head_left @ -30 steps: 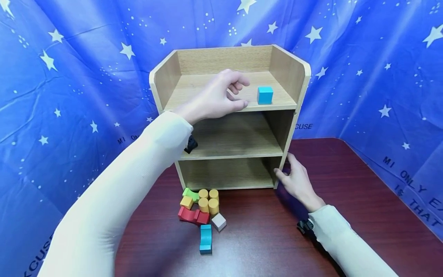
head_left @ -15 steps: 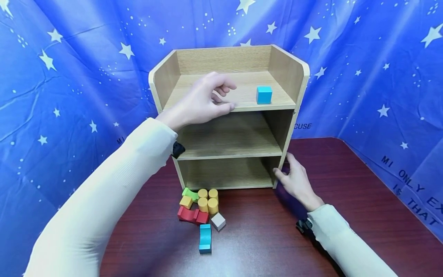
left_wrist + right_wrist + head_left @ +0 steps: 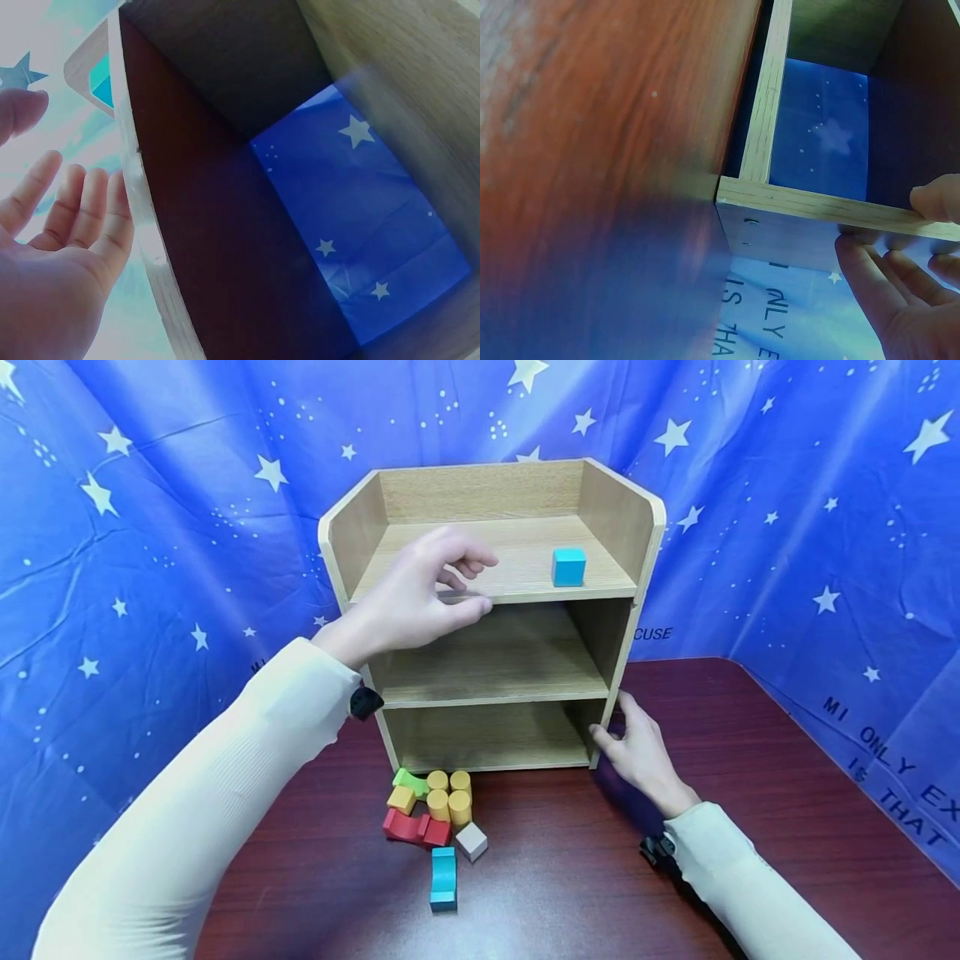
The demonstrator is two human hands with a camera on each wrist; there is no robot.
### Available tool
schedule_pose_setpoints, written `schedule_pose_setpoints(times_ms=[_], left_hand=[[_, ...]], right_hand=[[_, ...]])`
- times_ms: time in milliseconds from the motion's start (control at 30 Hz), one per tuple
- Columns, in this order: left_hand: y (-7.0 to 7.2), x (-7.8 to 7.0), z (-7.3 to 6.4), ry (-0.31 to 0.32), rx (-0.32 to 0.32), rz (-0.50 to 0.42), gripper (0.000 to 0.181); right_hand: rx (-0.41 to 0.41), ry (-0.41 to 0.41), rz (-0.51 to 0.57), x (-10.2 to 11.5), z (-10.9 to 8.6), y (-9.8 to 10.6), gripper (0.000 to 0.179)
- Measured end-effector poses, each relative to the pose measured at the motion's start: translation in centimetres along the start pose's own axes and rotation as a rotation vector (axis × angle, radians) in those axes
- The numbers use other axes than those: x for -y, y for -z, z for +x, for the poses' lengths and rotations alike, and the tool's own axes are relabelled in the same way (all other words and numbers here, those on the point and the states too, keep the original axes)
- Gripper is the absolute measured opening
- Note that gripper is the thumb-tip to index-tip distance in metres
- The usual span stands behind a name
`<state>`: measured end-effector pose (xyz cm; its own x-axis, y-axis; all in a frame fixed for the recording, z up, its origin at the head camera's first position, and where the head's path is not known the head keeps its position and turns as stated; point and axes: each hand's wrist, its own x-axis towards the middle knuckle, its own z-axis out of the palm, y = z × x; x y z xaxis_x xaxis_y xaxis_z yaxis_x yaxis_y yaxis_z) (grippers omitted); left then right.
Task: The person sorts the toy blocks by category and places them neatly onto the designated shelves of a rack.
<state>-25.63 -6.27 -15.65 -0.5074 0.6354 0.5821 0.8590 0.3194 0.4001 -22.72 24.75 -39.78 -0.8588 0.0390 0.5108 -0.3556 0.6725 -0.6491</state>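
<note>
In the head view my left hand hovers in front of the top board of a small wooden shelf, its fingers loosely bent with nothing between them. To its right, a blue cube sits near the front edge of that board; the left wrist view shows part of this blue cube past the fingertips. Low on the shelf's right side, my right hand grips the side panel. In the right wrist view its thumb lies on the inner side and its fingers on the outer face.
Before the shelf, on the dark red table, lie several yellow cylinders, a green block, a yellow block, red blocks, a white cube and a blue curved block. A starry blue curtain surrounds the table.
My left hand has drawn away to the left from the blue cube, which stays in place on the top board. The right hand keeps its grip on the side panel.
</note>
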Motion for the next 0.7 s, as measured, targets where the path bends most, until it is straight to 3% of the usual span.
schedule_pose_setpoints(times_ms=[167,433,700], left_hand=[[-0.1,-0.3,-0.9,-0.037,-0.01,-0.015,0.036],[-0.5,-0.1,-2.0,-0.155,-0.034,-0.023,0.035],[-1.1,0.5,-3.5,-0.161,-0.019,-0.017,0.036]], right_hand=[[0.005,-0.01,0.0,0.0,0.0,0.0,0.053],[0.007,-0.008,0.002,0.0,0.0,0.0,0.052],[0.005,-0.012,-0.002,0.1,-0.1,0.0,0.053]])
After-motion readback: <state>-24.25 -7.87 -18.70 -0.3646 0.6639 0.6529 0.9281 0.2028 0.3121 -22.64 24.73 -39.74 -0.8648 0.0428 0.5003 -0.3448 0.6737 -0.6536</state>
